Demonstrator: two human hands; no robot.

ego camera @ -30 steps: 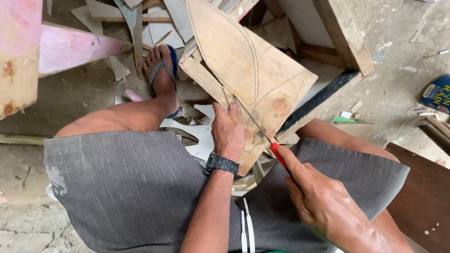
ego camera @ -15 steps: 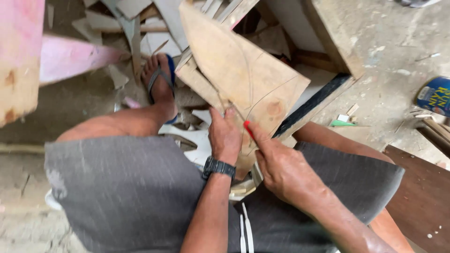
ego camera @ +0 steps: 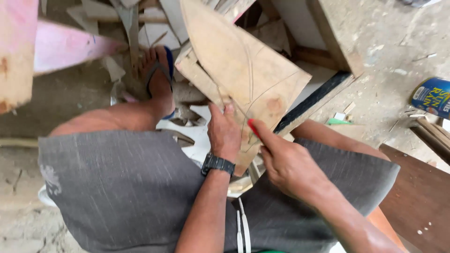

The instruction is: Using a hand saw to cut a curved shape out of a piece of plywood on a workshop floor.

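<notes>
The left hand (ego camera: 224,133) clamps the lower edge of a flat plywood piece (ego camera: 243,70), propped over the lap to steady it, while the right hand (ego camera: 286,164) pinches a red pencil (ego camera: 253,126) against its face, tracing curved lines.

A dusty concrete floor (ego camera: 384,56) carries wood offcuts (ego camera: 140,28) and a blue can (ego camera: 431,97).
</notes>
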